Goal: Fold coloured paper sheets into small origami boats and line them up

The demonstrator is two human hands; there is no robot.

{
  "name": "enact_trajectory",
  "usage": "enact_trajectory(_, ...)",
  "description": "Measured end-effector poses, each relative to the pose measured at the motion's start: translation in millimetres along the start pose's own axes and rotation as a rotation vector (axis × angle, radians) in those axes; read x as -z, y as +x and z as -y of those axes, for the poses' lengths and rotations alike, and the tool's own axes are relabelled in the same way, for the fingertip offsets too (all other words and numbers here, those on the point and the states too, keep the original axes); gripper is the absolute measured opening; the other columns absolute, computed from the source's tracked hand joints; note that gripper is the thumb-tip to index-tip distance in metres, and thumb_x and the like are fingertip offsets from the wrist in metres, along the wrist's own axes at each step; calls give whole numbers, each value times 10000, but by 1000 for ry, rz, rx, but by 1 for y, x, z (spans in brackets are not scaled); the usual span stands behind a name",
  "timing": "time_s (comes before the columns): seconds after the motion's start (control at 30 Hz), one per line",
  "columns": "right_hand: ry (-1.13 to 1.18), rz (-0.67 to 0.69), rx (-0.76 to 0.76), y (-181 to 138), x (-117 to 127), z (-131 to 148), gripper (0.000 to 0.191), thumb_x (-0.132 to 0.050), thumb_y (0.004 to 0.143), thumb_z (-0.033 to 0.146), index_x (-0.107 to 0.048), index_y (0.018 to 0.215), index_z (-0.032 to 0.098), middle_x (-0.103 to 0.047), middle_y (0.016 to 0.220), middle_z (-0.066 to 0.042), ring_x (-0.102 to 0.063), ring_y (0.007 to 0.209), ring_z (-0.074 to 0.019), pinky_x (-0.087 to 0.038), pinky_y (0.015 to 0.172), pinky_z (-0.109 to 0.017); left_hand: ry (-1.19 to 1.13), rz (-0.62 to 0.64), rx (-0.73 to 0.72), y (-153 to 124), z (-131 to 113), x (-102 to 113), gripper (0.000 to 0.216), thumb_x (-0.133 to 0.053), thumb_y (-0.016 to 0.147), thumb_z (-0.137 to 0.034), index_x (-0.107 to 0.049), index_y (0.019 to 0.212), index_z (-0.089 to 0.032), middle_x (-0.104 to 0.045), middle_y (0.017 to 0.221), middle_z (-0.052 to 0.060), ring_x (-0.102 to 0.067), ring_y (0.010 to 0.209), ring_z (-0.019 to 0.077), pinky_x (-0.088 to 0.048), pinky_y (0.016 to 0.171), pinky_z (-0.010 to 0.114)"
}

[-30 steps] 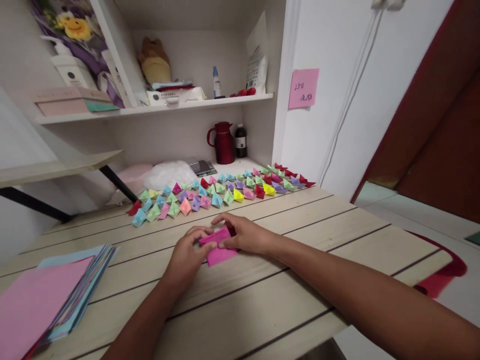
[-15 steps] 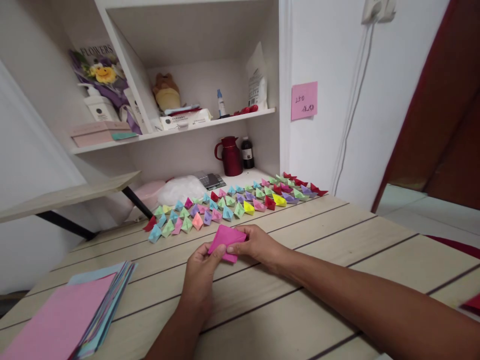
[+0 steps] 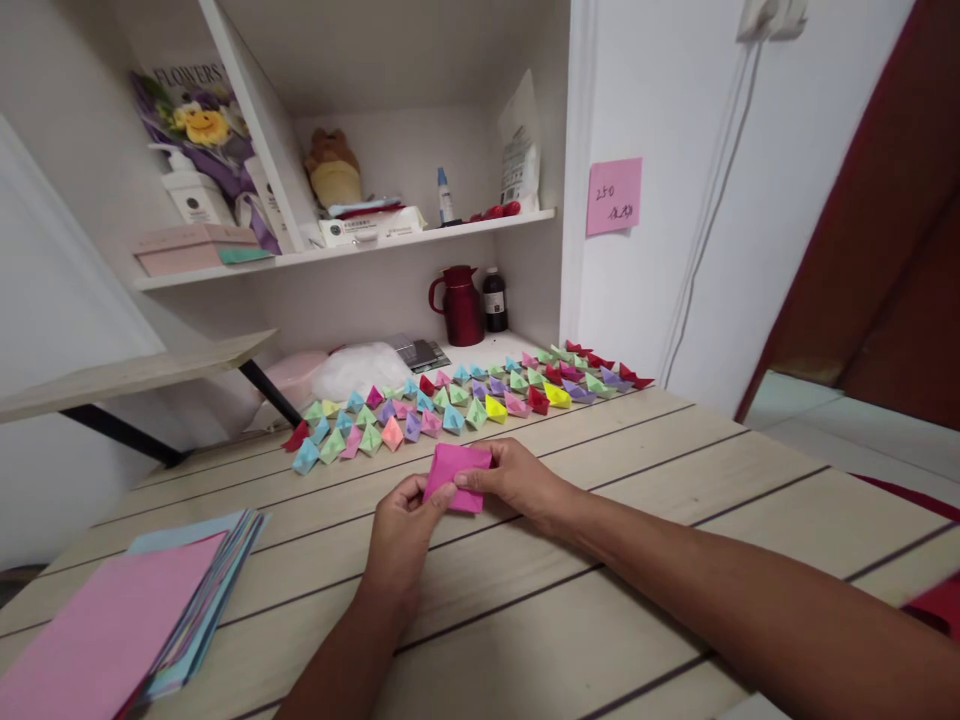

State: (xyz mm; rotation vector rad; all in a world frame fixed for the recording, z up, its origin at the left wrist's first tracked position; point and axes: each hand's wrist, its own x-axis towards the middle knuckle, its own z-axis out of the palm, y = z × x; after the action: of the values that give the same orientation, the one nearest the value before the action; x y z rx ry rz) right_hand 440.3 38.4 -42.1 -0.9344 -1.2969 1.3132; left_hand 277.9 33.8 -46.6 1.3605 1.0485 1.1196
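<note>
Folded magenta paper square (image 3: 459,472), a second ago pressed flat on the pale wooden tabletop (image 3: 675,480), now lifted just above it, with the grip of left hand (image 3: 405,525) and right hand (image 3: 517,480) pinching its near edge; flat creasing has apparently given way to in-hand folding.

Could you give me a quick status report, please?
Left hand and right hand both pinching folded pink paper over table. Folded pieces beyond, not touching hands.
</note>
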Motion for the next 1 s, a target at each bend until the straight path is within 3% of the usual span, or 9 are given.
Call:
enact_trajectory(0.07,-274,-77,108,0,4,2,235,-726,716,361,-636,724,144,-592,642,7,-503,607,-136,-371,608,-260,137,-40,-76,5,3,2,269,-727,696,-382,-660,827,-156,-683,832,47,-625,777,183,-497,729,295)
enact_trajectory(0.23,-1138,-237,615,1,18,10,72,-616,819,213,-646,774,167,-631,809,-59,-514,810,-197,-316,792,-335,314,-293,-301,10,1,14,433,-663,766,-382,-544,1145,-211,-591,1171,92,-580,996,204,-475,892,362)
enact_trajectory(0.3,-1366,-160,706,0,19,9,103,-580,856,220,-652,805,167,-633,818,-74,-498,809,-203,-286,803,-357,367,-338,-364,10,-2,19,347,-582,835,-403,-546,1130,-223,-581,1167,84,-564,1043,208,-450,940,375)
enact_trajectory(0.4,-1570,89,785,-2,11,2,204,-498,922,217,-645,789,167,-623,761,-67,-476,752,-185,-267,781,-359,512,-317,-463,8,-4,23,183,-540,860,-367,-630,927,-223,-595,1033,61,-562,1041,219,-424,969,366)
enact_trajectory(0.47,-1615,195,804,-2,6,-3,217,-473,933,193,-641,799,167,-628,767,-68,-479,752,-181,-260,765,-354,585,-274,-502,7,-3,23,140,-554,841,-322,-646,821,-218,-602,954,52,-576,991,223,-435,940,354)
enact_trajectory(0.6,-1570,215,733,-3,5,-6,108,-552,877,216,-645,851,168,-646,825,-70,-508,782,-187,-259,746,-345,658,-153,-479,7,-4,23,155,-527,853,-304,-648,818,-212,-642,905,42,-597,914,210,-451,861,338)
enact_trajectory(0.8,-1426,214,581,-3,9,-3,91,-591,845,234,-655,864,171,-656,829,-51,-549,806,-179,-287,749,-321,895,236,-349,4,-1,28,244,-589,820,-432,-690,921,-233,-642,933,43,-580,946,239,-439,841,373)
enact_trajectory(0.9,-1298,235,487,-2,14,-1,60,-653,798,215,-666,833,168,-653,822,-34,-558,804,-168,-319,737,-292,964,261,-356,6,3,29,316,-687,738,-436,-697,993,-250,-623,1005,52,-551,1019,265,-412,894,409)
enact_trajectory(1.0,-1130,306,359,0,24,2,101,-727,750,242,-697,823,179,-634,791,-14,-552,777,-154,-352,691,-253,953,253,-340,8,4,30,154,-636,778,-326,-728,885,-264,-614,1003,44,-552,1022,246,-412,905,393)
